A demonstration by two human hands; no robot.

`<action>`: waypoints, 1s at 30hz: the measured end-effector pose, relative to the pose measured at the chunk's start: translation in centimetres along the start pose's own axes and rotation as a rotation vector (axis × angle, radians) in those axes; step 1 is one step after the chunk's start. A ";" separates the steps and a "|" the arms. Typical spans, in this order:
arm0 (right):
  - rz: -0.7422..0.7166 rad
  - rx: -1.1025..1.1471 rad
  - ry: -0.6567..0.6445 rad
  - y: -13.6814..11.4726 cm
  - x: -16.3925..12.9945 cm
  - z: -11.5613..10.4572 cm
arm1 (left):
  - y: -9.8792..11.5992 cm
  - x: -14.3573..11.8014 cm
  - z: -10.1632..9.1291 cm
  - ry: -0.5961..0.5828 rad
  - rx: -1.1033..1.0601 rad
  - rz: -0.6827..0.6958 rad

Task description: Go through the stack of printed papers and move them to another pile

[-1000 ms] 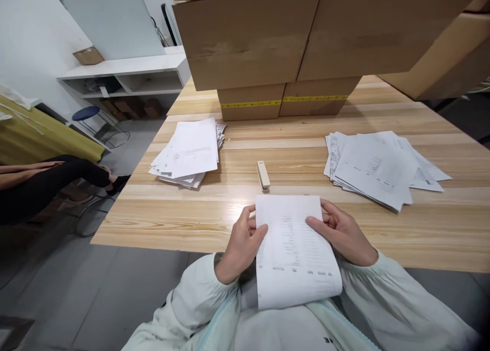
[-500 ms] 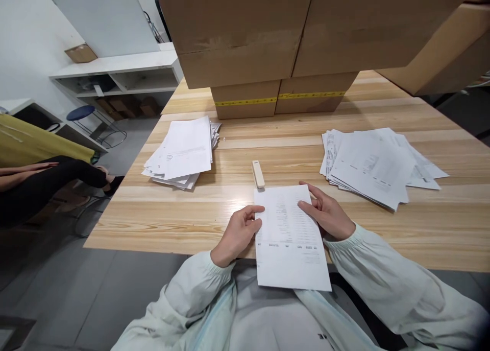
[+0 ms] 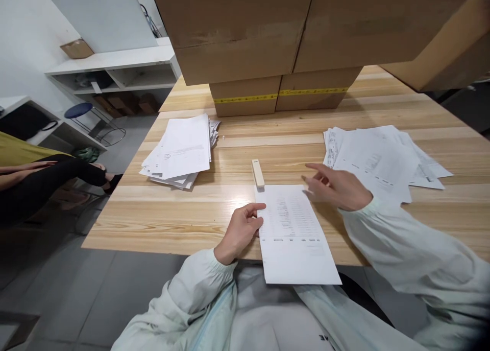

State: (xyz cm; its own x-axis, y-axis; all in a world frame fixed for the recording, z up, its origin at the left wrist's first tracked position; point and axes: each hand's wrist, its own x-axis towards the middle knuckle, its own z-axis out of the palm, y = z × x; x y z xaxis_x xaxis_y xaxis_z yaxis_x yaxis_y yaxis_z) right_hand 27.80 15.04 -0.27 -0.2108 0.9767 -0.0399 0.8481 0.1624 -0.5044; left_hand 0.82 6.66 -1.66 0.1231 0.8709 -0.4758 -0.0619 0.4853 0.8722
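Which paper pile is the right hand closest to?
The spread-out pile on the table's right side: the right hand hovers just beside its near-left edge. The tidier pile lies far left, beyond the stapler.

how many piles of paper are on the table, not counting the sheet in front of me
2. One paper pile lies on the table's left side, one paper pile on the right, just past the right hand. The stacked boxes may hide more behind them.
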 end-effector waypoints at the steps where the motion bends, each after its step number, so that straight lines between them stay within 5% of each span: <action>1: -0.032 -0.054 0.017 -0.7 0.9 -0.8 | 0.0 0.0 0.0 0.003 -0.003 0.005; 5: -0.251 -0.104 0.036 -5.3 5.3 -1.1 | 0.1 0.0 0.3 0.028 -0.012 0.015; 12: -0.320 -0.190 -0.111 -12.1 11.4 5.1 | 0.2 0.0 0.4 0.047 -0.003 0.009; 18: -0.289 -0.204 -0.065 -13.0 12.0 8.3 | -0.2 0.4 0.3 0.032 -0.032 0.003; 30: -0.345 -0.202 0.008 -12.5 11.6 9.9 | -0.4 0.4 0.2 0.010 0.018 0.021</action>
State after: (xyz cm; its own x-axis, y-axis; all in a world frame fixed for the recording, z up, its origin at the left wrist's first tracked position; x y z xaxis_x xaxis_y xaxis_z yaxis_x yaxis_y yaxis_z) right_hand 9.92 22.94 -2.97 -0.4964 0.8612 0.1094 0.8071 0.5043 -0.3070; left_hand 1.05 6.78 -2.17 0.1122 0.8815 -0.4587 -0.0469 0.4658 0.8837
